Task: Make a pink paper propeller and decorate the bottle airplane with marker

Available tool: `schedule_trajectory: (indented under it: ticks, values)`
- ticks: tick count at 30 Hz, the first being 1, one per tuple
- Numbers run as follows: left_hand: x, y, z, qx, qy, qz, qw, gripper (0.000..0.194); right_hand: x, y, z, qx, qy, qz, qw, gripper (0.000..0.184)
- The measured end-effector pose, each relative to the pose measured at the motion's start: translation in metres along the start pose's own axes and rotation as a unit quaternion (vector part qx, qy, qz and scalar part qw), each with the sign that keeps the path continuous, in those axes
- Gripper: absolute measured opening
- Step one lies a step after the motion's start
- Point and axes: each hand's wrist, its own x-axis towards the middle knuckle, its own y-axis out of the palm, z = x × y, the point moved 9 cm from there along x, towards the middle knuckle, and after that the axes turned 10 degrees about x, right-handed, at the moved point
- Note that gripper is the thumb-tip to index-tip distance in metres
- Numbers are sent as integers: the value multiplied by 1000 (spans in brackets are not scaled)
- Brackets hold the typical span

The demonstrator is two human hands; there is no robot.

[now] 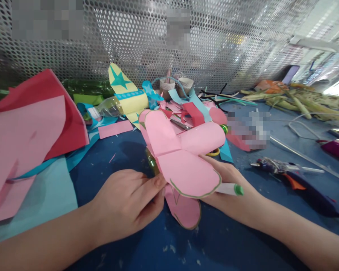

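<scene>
A model plane made of pink paper (pixel 189 173) around a bottle is held over the table, its wing and tail edges partly outlined in green. Part of the green bottle neck (pixel 151 162) shows at its left end. My left hand (pixel 131 197) is closed, thumb and fingers pinching the plane at that end. Behind the right side of the wing, my right hand (pixel 228 180) supports the plane from below, with most fingers hidden. A white marker with a green end (pixel 230 189) sticks out of the right hand's grip.
Red and pink paper sheets (pixel 53 116) lie at left. Behind is a yellow paper-and-bottle plane (pixel 132 99) with blue stars, near scissors (pixel 180 123) and paper scraps. A glue gun (pixel 307 192) rests at right on the blue table (pixel 147 248). Perforated metal (pixel 130 30) stands behind.
</scene>
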Motion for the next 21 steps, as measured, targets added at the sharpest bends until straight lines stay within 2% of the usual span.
schedule_trajectory:
  ticks: [12,21]
  values:
    - [2,1,0,1,-2,4,1000,22,-5,-5,-4,-23,16,4,1000,15]
    - [4,0,-1,-1,-1,1,1000,24,-4,-5,3,-55,10,14,998,4]
